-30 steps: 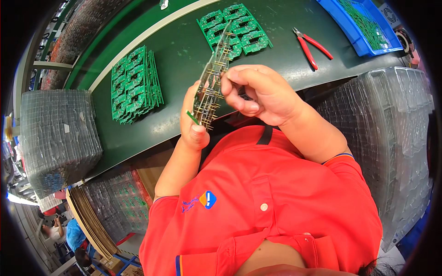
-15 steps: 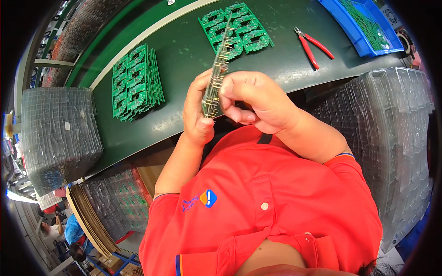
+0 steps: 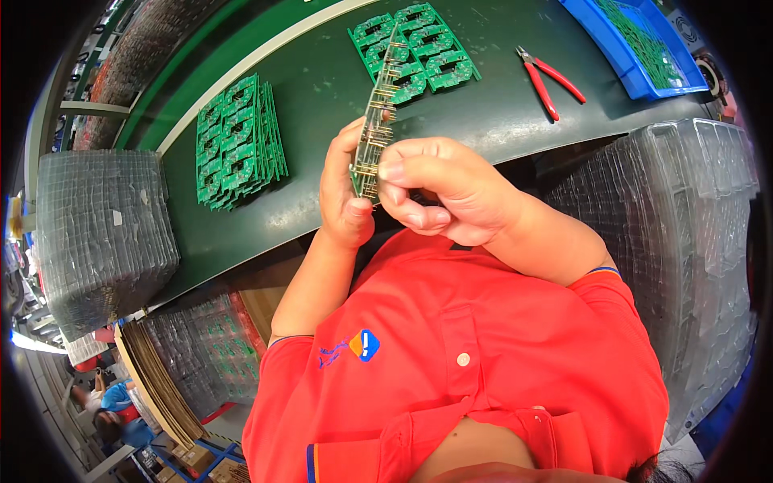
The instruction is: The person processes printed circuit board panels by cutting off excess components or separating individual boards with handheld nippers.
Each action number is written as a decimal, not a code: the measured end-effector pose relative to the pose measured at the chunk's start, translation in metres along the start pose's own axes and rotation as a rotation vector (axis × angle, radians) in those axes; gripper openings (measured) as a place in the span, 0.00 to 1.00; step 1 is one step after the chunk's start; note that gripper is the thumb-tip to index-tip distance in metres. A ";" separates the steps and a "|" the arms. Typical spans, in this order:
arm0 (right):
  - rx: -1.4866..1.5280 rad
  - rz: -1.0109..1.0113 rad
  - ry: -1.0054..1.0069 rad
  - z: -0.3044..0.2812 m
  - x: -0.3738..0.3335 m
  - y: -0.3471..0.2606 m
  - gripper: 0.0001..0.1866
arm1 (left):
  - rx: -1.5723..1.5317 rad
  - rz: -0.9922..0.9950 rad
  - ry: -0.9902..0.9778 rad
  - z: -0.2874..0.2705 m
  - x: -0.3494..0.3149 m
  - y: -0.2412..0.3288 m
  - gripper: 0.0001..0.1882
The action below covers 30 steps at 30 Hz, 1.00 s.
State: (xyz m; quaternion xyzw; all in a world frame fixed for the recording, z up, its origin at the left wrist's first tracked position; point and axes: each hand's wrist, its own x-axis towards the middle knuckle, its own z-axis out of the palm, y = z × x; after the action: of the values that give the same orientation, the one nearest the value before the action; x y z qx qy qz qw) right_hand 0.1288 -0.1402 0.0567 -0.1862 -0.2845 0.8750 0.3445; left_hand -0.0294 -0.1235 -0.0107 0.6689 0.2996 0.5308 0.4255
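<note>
My left hand grips a green circuit board panel by its lower part, thumb on the near end and fingers behind it. The panel stands nearly edge-on, its top leaning right, with rows of thin gold pins sticking out of its right face. Against those pins, low on the panel, my right hand has thumb and forefinger pinched together, its other fingers curled. What lies between the fingertips is too small to make out. Beyond the held panel, two more green panels lie on the bench.
On the green bench a stack of circuit board panels stands at left. Red-handled cutters and a blue bin of green strips are at right. Clear plastic tray stacks flank me, another at right.
My right hand has slid slightly down and left along the panel, its thumb and forefinger now pinched at the pins. The panel has tilted a little. People in the background at lower left have shifted.
</note>
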 end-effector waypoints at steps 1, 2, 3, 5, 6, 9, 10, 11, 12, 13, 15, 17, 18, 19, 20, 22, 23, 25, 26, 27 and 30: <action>0.022 -0.016 -0.006 -0.001 -0.001 0.000 0.14 | -0.041 -0.004 0.012 0.001 0.001 0.001 0.46; 0.024 -0.014 -0.005 -0.002 -0.001 0.000 0.14 | -0.083 -0.010 0.023 0.001 0.000 0.001 0.46; 0.013 -0.069 0.008 -0.004 -0.001 -0.001 0.14 | -0.085 -0.012 0.024 0.001 0.000 0.000 0.46; 0.004 -0.122 0.023 -0.005 -0.001 -0.003 0.14 | -0.112 0.001 0.007 0.001 -0.001 -0.001 0.45; -0.042 -0.151 0.033 -0.004 0.000 -0.005 0.15 | -0.107 0.005 -0.007 0.002 -0.001 0.000 0.45; -0.098 -0.170 0.055 -0.003 -0.002 -0.009 0.17 | -0.033 -0.025 -0.069 -0.003 -0.003 -0.001 0.44; -0.115 -0.180 0.055 -0.003 -0.001 -0.009 0.17 | -0.033 -0.039 -0.071 -0.003 -0.004 -0.001 0.44; -0.133 -0.192 0.055 -0.003 -0.001 -0.008 0.17 | -0.037 -0.042 -0.074 -0.003 -0.005 -0.002 0.44; -0.131 -0.192 0.060 -0.004 -0.001 -0.008 0.17 | -0.037 -0.046 -0.068 -0.003 -0.006 -0.003 0.44; -0.135 -0.186 0.053 -0.004 -0.001 -0.007 0.16 | -0.037 -0.050 -0.062 -0.003 -0.007 -0.003 0.44; -0.138 -0.176 0.049 -0.003 -0.001 -0.008 0.16 | -0.058 -0.059 -0.081 -0.004 -0.007 -0.005 0.44; -0.183 -0.178 0.067 -0.001 -0.001 -0.010 0.16 | -0.041 -0.049 -0.083 -0.004 -0.008 -0.005 0.44; -0.182 -0.178 0.068 -0.001 0.000 -0.009 0.16 | -0.031 -0.044 -0.084 -0.005 -0.008 -0.005 0.44; -0.187 -0.198 0.074 -0.001 0.001 -0.008 0.15 | -0.021 -0.038 -0.085 -0.005 -0.008 -0.006 0.44; -0.192 -0.218 0.080 -0.002 0.001 -0.007 0.14 | -0.011 -0.031 -0.085 -0.005 -0.009 -0.006 0.44; -0.170 -0.205 0.060 -0.005 -0.001 -0.008 0.13 | -0.020 -0.043 -0.056 -0.002 -0.009 -0.001 0.44; -0.146 -0.193 0.041 -0.006 -0.002 -0.008 0.13 | -0.029 -0.055 -0.030 0.000 -0.009 0.001 0.44; -0.113 -0.219 0.044 -0.010 -0.001 -0.007 0.12 | -0.050 -0.060 -0.018 0.000 -0.009 0.002 0.44; -0.080 -0.244 0.046 -0.011 -0.001 -0.008 0.12 | -0.070 -0.064 -0.005 0.000 -0.008 0.002 0.44; -0.081 -0.244 0.045 -0.012 0.000 -0.008 0.12 | -0.070 -0.064 -0.004 0.000 -0.008 0.002 0.44; -0.050 -0.213 0.086 -0.013 0.000 -0.011 0.12 | -0.103 -0.027 -0.012 0.000 -0.007 0.001 0.43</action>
State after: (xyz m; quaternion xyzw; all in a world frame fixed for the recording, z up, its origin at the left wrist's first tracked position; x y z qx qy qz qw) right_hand 0.1409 -0.1288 0.0530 -0.2009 -0.3094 0.8173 0.4427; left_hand -0.0308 -0.1298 -0.0129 0.6450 0.2783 0.5358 0.4684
